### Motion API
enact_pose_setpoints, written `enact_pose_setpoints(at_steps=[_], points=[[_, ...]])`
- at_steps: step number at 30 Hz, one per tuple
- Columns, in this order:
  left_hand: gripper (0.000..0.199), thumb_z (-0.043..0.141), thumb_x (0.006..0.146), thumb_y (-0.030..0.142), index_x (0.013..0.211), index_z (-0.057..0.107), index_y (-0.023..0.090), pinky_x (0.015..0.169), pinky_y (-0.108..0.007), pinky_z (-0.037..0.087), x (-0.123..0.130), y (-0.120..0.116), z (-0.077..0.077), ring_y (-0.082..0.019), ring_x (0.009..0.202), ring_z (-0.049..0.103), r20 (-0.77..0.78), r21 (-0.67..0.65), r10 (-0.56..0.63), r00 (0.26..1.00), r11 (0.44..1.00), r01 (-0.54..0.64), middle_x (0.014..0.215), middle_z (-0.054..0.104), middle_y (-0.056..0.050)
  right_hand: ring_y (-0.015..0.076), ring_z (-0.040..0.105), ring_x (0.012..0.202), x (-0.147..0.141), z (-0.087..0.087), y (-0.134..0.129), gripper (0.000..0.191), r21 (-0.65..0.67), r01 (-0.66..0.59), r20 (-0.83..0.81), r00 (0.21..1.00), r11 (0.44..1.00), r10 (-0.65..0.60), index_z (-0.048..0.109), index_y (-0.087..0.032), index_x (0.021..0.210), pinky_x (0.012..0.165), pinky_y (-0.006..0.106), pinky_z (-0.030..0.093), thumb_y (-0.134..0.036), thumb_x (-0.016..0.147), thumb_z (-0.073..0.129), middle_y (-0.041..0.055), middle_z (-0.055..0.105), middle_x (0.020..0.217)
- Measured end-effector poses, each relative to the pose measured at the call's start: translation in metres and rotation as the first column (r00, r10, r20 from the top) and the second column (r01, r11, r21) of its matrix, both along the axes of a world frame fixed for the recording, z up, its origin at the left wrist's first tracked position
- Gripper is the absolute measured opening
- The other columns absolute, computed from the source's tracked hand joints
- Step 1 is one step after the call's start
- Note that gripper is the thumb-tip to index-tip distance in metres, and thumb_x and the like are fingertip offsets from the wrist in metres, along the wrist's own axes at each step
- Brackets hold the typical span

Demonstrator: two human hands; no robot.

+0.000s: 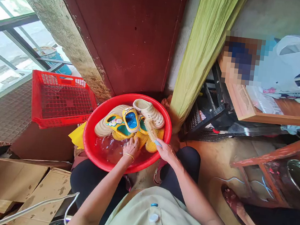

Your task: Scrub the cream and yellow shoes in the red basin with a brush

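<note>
A red basin stands between my knees with water and several pieces of footwear in it. My right hand is closed around the handle of a scrubbing brush, its bristles against the footwear. My left hand, with a thin bracelet at the wrist, reaches into the basin and grips a yellow slipper at its near end; the fingertips are partly hidden. Other yellow slippers with blue and green insides lie behind it. A cream clog rests on top at the back right, and another pale shoe is at the left.
A red plastic crate is left of the basin, above flattened cardboard. Behind stand a dark red door and a yellow-green curtain. At right are a wooden table with a plastic bag, and another person's sandalled foot.
</note>
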State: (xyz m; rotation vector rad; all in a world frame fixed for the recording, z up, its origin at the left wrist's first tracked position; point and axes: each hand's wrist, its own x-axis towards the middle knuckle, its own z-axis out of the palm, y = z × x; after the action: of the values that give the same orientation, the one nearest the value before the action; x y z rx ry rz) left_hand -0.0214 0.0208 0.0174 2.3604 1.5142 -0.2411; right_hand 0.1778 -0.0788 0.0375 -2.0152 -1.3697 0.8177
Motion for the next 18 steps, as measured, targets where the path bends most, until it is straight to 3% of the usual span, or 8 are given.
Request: enact_pose_setpoints(at_steps=[3, 7, 12, 15, 18], points=[[0.066, 0.063, 0.089, 0.035, 0.152, 0.048, 0.020, 0.104, -0.051, 0.049, -0.008, 0.010, 0.002, -0.038, 0.132, 0.058, 0.144, -0.048, 0.040, 0.989, 0.998, -0.033, 0.153, 0.051, -0.021, 0.0261, 0.068, 0.124, -0.002, 0.001, -0.002, 0.050, 0.002, 0.000, 0.020, 1.000, 1.000, 0.000, 0.060, -0.026, 0.147, 0.109, 0.038, 0.051, -0.025, 0.097, 0.055, 0.0067, 0.070, 0.138], [0.053, 0.063, 0.089, 0.037, 0.139, 0.062, 0.020, 0.108, -0.043, 0.048, -0.030, 0.024, 0.016, -0.031, 0.128, 0.062, 0.379, -0.171, 0.086, 0.921, 0.985, -0.021, 0.138, 0.066, -0.014, 0.0253, 0.068, 0.124, -0.002, -0.002, -0.004, 0.050, 0.015, 0.022, 0.016, 1.000, 1.000, -0.022, 0.060, -0.027, 0.147, 0.109, 0.038, 0.051, -0.026, 0.097, 0.054, 0.0058, 0.069, 0.140], [0.055, 0.072, 0.073, 0.032, 0.127, 0.071, 0.024, 0.113, -0.045, 0.044, -0.055, 0.035, 0.033, -0.031, 0.131, 0.060, 0.549, -0.145, 0.082, 0.832, 0.989, -0.001, 0.140, 0.065, -0.009, 0.0259, 0.068, 0.123, -0.001, -0.005, -0.003, 0.048, 0.033, 0.031, -0.011, 0.999, 0.999, -0.030, 0.060, -0.028, 0.145, 0.109, 0.040, 0.051, -0.028, 0.098, 0.052, 0.0049, 0.070, 0.139], [0.061, 0.073, 0.068, 0.033, 0.128, 0.070, 0.022, 0.110, -0.046, 0.048, -0.066, 0.036, 0.032, -0.033, 0.129, 0.062, 0.675, -0.355, 0.279, 0.683, 0.934, -0.030, 0.135, 0.069, -0.009, 0.0268, 0.068, 0.123, -0.001, -0.005, -0.002, 0.049, 0.028, 0.012, -0.026, 1.000, 1.000, -0.012, 0.060, -0.026, 0.146, 0.109, 0.039, 0.051, -0.027, 0.098, 0.052, 0.0062, 0.068, 0.140], [0.065, 0.069, 0.071, 0.037, 0.133, 0.066, 0.017, 0.103, -0.043, 0.053, -0.072, 0.030, 0.025, -0.032, 0.121, 0.067, 0.709, -0.508, 0.420, 0.567, 0.861, -0.003, 0.130, 0.073, -0.011, 0.0268, 0.066, 0.126, -0.001, -0.005, -0.003, 0.051, 0.028, 0.009, -0.033, 0.999, 1.000, -0.008, 0.059, -0.022, 0.147, 0.110, 0.036, 0.050, -0.026, 0.097, 0.052, 0.0083, 0.066, 0.143]])
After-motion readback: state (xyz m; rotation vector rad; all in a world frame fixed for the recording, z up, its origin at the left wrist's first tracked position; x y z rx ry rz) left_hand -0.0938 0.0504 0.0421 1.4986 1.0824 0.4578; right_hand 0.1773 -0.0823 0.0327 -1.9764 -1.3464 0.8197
